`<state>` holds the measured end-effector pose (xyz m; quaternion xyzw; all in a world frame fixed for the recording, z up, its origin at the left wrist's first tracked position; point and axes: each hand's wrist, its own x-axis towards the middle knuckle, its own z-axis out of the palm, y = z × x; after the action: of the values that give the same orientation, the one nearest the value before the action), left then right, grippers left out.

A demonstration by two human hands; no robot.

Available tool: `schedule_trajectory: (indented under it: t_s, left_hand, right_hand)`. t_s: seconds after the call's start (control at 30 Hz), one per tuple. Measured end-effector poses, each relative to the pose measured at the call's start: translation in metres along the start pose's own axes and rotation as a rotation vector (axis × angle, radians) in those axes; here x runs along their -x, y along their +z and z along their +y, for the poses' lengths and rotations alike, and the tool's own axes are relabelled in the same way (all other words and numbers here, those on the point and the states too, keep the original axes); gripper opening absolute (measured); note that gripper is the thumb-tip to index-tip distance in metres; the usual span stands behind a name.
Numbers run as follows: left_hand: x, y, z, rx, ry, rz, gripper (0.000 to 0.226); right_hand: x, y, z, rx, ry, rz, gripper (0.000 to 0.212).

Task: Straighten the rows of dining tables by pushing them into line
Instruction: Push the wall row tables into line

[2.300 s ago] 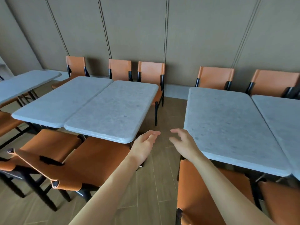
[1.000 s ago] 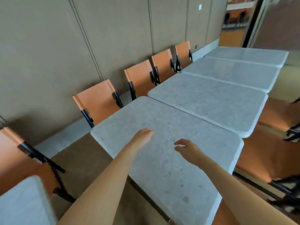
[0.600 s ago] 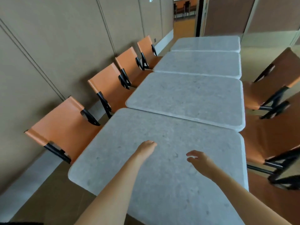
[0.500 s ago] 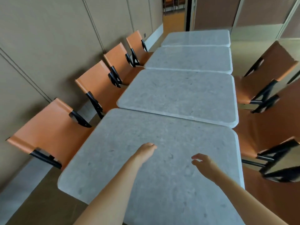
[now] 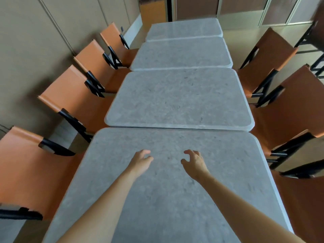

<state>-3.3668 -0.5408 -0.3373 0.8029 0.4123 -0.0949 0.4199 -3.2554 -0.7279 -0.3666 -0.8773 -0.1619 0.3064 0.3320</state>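
Neither grip has hold of anything: the left hand [image 5: 142, 161] and the right hand [image 5: 195, 161] hang side by side over the middle of the nearest desk [image 5: 228, 163], fingers loosely curled and apart; whether any fingertip touches the stone top I cannot tell. Just ahead of them, the second desk [image 5: 178, 100] meets this one along a dark seam, its end overhanging to the right of the right hand, so the two are out of line. To straighten them I would lay both palms flat, spread wider toward the long edges, and push slowly sideways and square, so the heavy top does not twist. Further ahead lie two more desks [image 5: 182, 53]. Orange chairs [image 5: 78, 100] crowd both flanks, close to the edges, and could catch a sliding desk.
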Motion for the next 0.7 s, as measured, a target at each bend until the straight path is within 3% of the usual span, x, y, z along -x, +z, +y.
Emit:
schedule_trajectory:
  t_s: [0.2,0.37,0.53,0.7]
  left_hand:
    - [-0.084,-0.087,-0.091,-0.241,0.116,0.037,0.048]
    - [-0.153,-0.143,-0.166,-0.501,0.300,0.055,0.056]
    - [-0.204,-0.171,-0.217,-0.681,0.367,0.104,0.061]
    - [-0.267,-0.174,-0.227,-0.660,0.565,0.115,0.067]
  right_hand:
    - [-0.045,0.097,-0.083,0.038,0.000,0.150,0.057]
    - [-0.088,0.173,-0.115,0.083,0.230,0.341,0.063]
    - [-0.104,0.250,-0.110,0.270,0.402,0.223,0.090]
    - [-0.115,0.256,-0.103,0.322,0.464,0.138,0.103]
